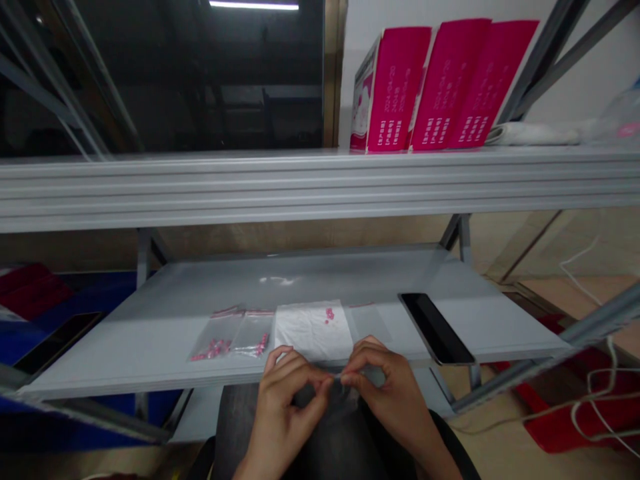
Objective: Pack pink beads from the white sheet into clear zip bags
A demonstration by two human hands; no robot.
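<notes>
My left hand (295, 407) and my right hand (387, 393) meet just off the front edge of the shelf, above my lap. Both are closed in a thumb-and-finger pinch, fingertips nearly touching. A small pale or see-through thing shows between them, too tiny and blurred to name. Behind the fingers lies a white paper sheet (305, 330) with several small pink pieces (329, 315) near its upper right corner. To its left are two clear zip bags (226, 328) (256, 323) with pink pieces at the bottom. A flat clear bag (369, 321) lies right of the paper.
A dark phone (436, 328) lies on the right of the grey shelf (165, 293). Another dark flat device (57, 340) is at the far left. Overhead, a thick metal beam (250, 193) crosses, bearing pink boxes (400, 90). White cables (595, 400) hang at the right.
</notes>
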